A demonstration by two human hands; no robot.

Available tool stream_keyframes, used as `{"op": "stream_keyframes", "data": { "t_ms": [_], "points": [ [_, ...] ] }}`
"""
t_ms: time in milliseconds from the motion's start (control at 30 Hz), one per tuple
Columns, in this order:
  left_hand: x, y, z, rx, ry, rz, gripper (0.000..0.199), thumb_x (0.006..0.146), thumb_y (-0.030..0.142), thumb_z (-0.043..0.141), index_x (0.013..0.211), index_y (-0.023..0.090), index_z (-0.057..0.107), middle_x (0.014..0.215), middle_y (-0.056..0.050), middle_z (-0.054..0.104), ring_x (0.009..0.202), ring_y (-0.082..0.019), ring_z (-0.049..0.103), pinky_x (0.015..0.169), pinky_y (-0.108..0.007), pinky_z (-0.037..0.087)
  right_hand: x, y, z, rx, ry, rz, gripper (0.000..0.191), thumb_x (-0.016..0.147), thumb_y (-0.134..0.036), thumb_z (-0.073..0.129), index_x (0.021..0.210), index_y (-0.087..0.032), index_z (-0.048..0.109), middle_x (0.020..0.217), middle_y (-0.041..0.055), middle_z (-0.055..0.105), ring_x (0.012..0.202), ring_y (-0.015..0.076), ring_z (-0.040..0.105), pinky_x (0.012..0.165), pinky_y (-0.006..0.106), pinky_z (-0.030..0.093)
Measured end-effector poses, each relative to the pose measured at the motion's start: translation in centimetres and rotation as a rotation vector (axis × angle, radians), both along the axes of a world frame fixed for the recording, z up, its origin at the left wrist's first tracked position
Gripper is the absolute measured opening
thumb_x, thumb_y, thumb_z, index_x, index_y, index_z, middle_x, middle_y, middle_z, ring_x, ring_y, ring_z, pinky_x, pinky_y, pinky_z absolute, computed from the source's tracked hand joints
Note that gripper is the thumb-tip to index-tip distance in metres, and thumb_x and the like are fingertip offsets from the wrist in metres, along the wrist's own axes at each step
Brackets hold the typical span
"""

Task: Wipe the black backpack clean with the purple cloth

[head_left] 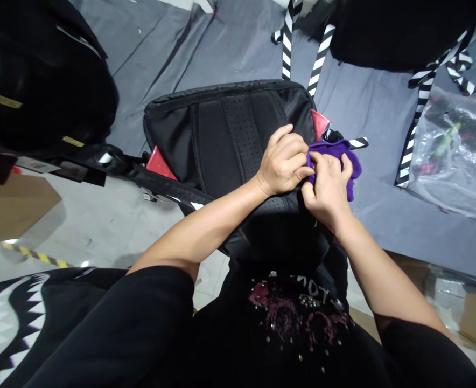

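In the head view, we are working with both bare hands at the right-hand side panel of a black backpack (211,145). The backpack is lying below and leftward of the hands, reaching from the grey-covered table (383,129) towards our body. Our right hand (327,183) is pinching a purple cloth (354,164), fingers drawn in narrow; the cloth is bunching behind and to the right of that hand. Our left hand (285,163) is bending its fingers inward beside the right, its thumb tip meeting the cloth's near edge; we cannot tell whether it is gripping the cloth or only pressing.

One red triangular tab (319,124) is protruding just beyond the hands, and a second red tab (160,164) is showing well to their left. Black-and-white straps (287,48) are extending beyond the hands. A clear plastic bag (456,167) is lying well to their right; another black bag (48,75) is standing far to their left.
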State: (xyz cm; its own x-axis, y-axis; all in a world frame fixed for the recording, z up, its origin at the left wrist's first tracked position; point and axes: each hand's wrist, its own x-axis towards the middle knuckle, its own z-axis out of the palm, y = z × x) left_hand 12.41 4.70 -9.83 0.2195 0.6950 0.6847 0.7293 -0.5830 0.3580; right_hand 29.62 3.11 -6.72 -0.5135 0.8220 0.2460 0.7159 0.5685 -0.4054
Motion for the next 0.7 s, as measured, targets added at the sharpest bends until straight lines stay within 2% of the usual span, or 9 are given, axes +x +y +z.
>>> {"op": "stream_keyframes", "data": {
  "t_ms": [100,233,333,467,600,700],
  "points": [
    [0.0,-0.1,0.1,-0.049,0.012,0.008,0.061,0.091,0.068,0.017,0.071,0.024,0.054,0.086,-0.003,0.061,0.097,-0.022,0.060,0.109,-0.055,0.030,0.2,-0.5,-0.2,-0.015,0.032,-0.007,0.051,0.076,-0.020,0.044,0.126,-0.017,0.042,0.118,0.0119,0.057,0.118,0.0281,0.049,0.113,0.058,0.015],
    [0.0,0.0,0.1,-0.071,0.048,0.019,0.063,0.090,0.069,0.015,0.071,0.024,0.055,0.084,-0.003,0.060,0.097,-0.022,0.061,0.109,-0.052,0.031,0.8,-1.1,-0.7,-0.004,0.029,-0.066,0.056,0.077,-0.020,0.045,0.132,-0.015,0.037,0.124,0.0166,0.054,0.123,0.0312,0.045,0.111,0.061,0.017],
    [0.0,0.1,0.1,-0.081,0.045,0.033,0.063,0.090,0.069,0.015,0.071,0.024,0.056,0.083,-0.003,0.060,0.098,-0.022,0.060,0.110,-0.052,0.030,1.1,-1.2,-0.9,0.004,0.024,-0.047,0.063,0.077,-0.020,0.045,0.138,-0.013,0.031,0.131,0.0182,0.051,0.129,0.0308,0.041,0.112,0.061,0.014],
    [0.1,0.1,0.2,-0.082,0.043,0.024,0.063,0.091,0.068,0.015,0.069,0.024,0.054,0.083,-0.002,0.059,0.095,-0.021,0.060,0.111,-0.052,0.030,1.8,-1.6,-1.1,-0.042,-0.006,-0.034,0.065,0.081,-0.024,0.043,0.143,-0.013,0.024,0.134,0.0193,0.048,0.130,0.0300,0.042,0.111,0.063,0.016],
    [0.0,0.1,0.2,-0.071,0.040,0.019,0.062,0.089,0.071,0.018,0.070,0.024,0.054,0.083,-0.002,0.059,0.096,-0.022,0.060,0.110,-0.051,0.030,1.9,-1.9,-1.3,0.006,-0.012,-0.041,0.071,0.083,-0.022,0.042,0.147,-0.009,0.013,0.139,0.0241,0.044,0.134,0.0295,0.037,0.111,0.062,0.015],
    [0.0,0.2,0.0,-0.067,0.014,0.008,0.060,0.090,0.069,0.020,0.070,0.024,0.055,0.084,-0.003,0.059,0.097,-0.022,0.060,0.110,-0.052,0.029,1.9,-1.9,-1.2,-0.034,-0.008,-0.010,0.072,0.084,-0.024,0.041,0.148,-0.013,0.010,0.140,0.0224,0.043,0.134,0.0298,0.037,0.110,0.063,0.016]
  ]
}}
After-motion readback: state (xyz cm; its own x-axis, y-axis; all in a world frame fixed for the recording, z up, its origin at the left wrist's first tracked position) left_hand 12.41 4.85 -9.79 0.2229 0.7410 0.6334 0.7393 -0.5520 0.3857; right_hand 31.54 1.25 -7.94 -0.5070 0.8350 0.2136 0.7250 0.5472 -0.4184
